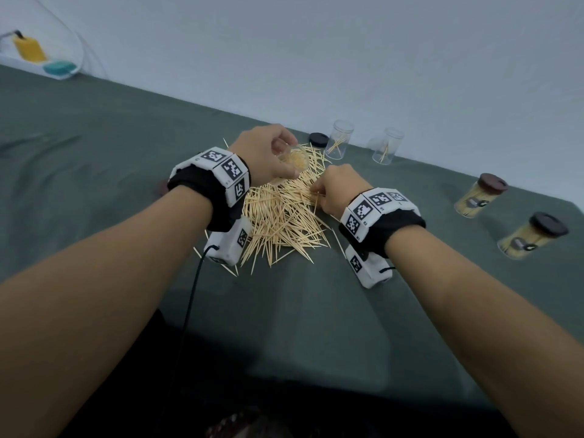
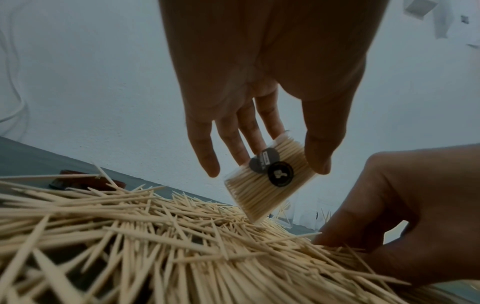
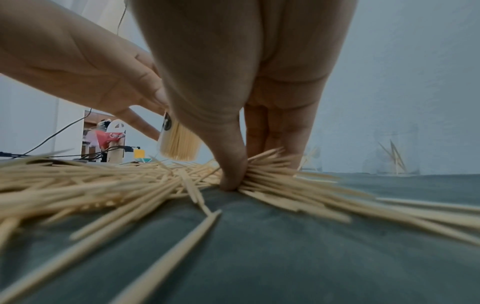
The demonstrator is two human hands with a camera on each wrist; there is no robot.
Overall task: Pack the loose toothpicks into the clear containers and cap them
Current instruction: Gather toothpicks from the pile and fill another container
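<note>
A heap of loose toothpicks (image 1: 284,216) (image 2: 155,236) (image 3: 91,185) lies on the green cloth. My left hand (image 1: 286,161) (image 2: 267,164) holds a clear container (image 1: 295,159) (image 2: 270,185) (image 3: 179,144) packed with toothpicks, tilted just above the heap, gripped between thumb and fingers. At the heap's right edge my right hand (image 1: 316,192) (image 3: 259,172) pinches a bunch of toothpicks (image 3: 270,166) between thumb and fingers, down on the cloth. Behind the heap stand two clear uncapped containers (image 1: 339,140) (image 1: 387,147), each with a few toothpicks, and a black cap (image 1: 317,139).
Two full, capped containers (image 1: 480,196) (image 1: 534,235) lie at the right of the table. A dark cap (image 2: 88,182) rests on the cloth left of the heap. A white wall (image 1: 379,58) runs close behind the table; a yellow item (image 1: 28,49) sits far left.
</note>
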